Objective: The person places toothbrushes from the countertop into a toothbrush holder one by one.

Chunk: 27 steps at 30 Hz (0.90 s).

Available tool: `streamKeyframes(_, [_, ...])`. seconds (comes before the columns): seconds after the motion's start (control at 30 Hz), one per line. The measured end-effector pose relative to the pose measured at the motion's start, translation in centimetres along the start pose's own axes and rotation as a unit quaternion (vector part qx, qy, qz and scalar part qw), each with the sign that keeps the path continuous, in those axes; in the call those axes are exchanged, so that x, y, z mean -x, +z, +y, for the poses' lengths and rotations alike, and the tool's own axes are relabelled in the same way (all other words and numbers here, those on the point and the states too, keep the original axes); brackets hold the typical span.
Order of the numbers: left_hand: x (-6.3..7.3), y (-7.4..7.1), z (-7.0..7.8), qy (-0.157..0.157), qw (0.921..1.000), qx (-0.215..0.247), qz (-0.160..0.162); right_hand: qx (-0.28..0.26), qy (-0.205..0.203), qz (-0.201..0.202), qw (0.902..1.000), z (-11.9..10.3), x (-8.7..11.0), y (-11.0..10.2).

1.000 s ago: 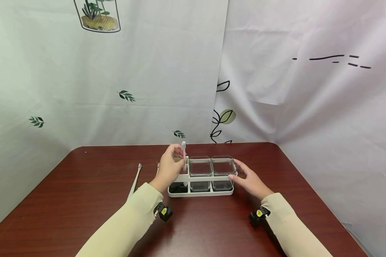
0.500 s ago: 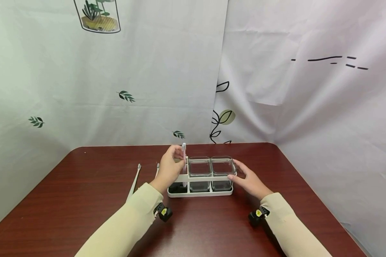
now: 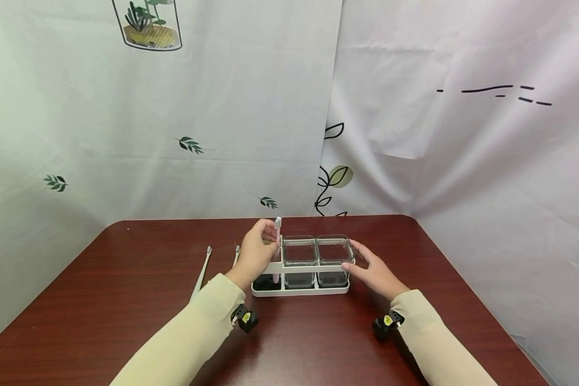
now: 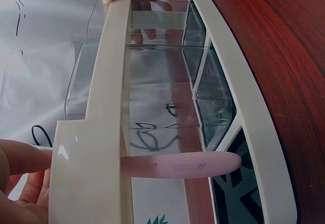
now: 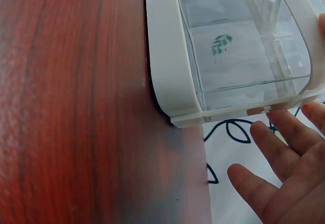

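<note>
My left hand (image 3: 254,253) pinches a pink toothbrush (image 3: 277,231) that stands nearly upright, bristle head up, in the left opening of a white toothbrush holder (image 3: 309,291). In the left wrist view the toothbrush's rounded pink handle (image 4: 203,164) shows below the upper rail, its end over the dark base pad (image 4: 238,193); the fingers are partly hidden behind that rail. Two clear square cups (image 3: 301,252) fill the other openings. At the holder's right end my right hand (image 3: 373,272) steadies it, thumb on the front rail and fingers (image 5: 277,148) along the side.
Two more pale toothbrushes, one long toothbrush (image 3: 202,271) and one partly hidden toothbrush (image 3: 237,254), lie on the reddish-brown table (image 3: 125,300) left of the holder. A white printed curtain (image 3: 251,107) hangs behind the table's back edge.
The pink toothbrush has sunk slightly in the holder, its head tipping a little right and its lower end shifting slightly left. My right hand keeps its place on the holder.
</note>
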<state>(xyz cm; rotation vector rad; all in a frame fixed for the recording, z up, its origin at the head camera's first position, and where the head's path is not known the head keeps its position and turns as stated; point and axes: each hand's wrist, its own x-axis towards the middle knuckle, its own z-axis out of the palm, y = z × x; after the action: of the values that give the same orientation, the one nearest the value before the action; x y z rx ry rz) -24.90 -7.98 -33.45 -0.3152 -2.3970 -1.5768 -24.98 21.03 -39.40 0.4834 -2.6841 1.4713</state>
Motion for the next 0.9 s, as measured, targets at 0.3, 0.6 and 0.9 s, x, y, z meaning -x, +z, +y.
streamKeyframes(0.3, [0.05, 0.07, 0.29, -0.002, 1.0000, 0.002, -0.006, -0.005, -0.004, 0.000, 1.0000, -0.40, 0.19, -0.17])
streamKeyframes(0.6, [0.03, 0.11, 0.24, 0.001, 0.9999, 0.005, -0.012, 0.003, -0.005, -0.002, 1.0000, -0.43, 0.09, -0.22])
streamKeyframes(0.9, [-0.03, 0.14, 0.09, 0.000, 0.9999, 0.002, -0.016, 0.013, -0.008, 0.003, 0.9999, -0.67, -0.01, -0.21])
